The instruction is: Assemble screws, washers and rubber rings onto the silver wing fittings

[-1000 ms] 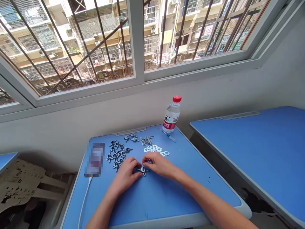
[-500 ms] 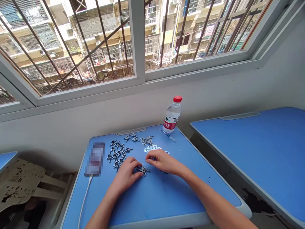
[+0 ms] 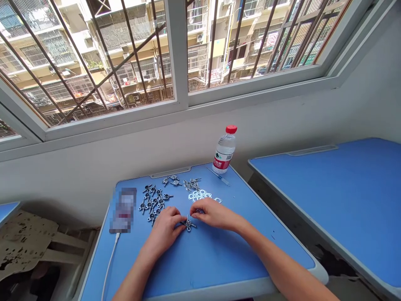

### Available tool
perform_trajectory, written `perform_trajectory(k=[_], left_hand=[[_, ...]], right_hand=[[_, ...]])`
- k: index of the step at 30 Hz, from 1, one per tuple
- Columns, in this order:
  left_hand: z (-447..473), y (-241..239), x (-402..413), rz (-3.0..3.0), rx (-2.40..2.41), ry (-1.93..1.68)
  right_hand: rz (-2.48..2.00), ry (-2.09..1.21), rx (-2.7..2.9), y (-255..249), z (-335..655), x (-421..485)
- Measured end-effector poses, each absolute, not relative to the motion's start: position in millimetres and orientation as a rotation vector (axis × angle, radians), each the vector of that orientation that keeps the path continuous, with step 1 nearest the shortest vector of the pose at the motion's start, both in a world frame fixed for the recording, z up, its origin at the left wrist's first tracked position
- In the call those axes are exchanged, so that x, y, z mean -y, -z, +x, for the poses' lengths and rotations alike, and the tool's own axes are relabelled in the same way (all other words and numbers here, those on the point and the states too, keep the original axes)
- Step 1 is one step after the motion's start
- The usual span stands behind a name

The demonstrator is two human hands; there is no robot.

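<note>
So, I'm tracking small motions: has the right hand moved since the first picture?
Yes: judged against the unmoved pen, the right hand has shifted slightly rightward.

On a blue desk (image 3: pixel 200 263), our left hand (image 3: pixel 167 225) pinches a small metal part (image 3: pixel 188 224), our right hand (image 3: pixel 210 213) curled beside it.

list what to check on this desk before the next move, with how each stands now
1. Small grey metal part with prongs held by the left hand: ok, its fingers are on one side of it.
2. Right hand gripping something: cannot tell, its fingers hide what may be between them.
3. Thin white flat plates with round holes all in full view: not ok, the right hand blocks some.
4. Dark round metal parts with prongs clear of the left hand: cannot tell, the nearest overlaps it in view.
5. Clear plastic bottle upright, red cap on: ok.
</note>
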State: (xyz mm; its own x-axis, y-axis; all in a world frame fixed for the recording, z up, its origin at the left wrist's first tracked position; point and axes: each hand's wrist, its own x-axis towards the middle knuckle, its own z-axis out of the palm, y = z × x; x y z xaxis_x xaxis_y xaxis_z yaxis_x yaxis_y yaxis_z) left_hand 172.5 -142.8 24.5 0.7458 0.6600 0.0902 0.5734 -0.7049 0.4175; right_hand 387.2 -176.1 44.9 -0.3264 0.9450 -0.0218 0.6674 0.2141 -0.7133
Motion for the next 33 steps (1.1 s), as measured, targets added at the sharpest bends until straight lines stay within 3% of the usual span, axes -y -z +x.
perform_trajectory(k=[11,20,33], left_hand=[[169.1,-31.1,141.9,2.496,-0.915,-0.39],[169.0,-31.0,141.2,2.492,-0.93,-0.407],[171.0,-38.4,140.2,2.308,-1.051,-0.704]], right_hand=[[-1.455,-0.9,2.274,-46.4,387.6,178.8],[-1.582,-0.838,1.944,-59.7,406.6,176.7],[-2.152,-0.435,1.84,-52.0,448.4,161.1]])
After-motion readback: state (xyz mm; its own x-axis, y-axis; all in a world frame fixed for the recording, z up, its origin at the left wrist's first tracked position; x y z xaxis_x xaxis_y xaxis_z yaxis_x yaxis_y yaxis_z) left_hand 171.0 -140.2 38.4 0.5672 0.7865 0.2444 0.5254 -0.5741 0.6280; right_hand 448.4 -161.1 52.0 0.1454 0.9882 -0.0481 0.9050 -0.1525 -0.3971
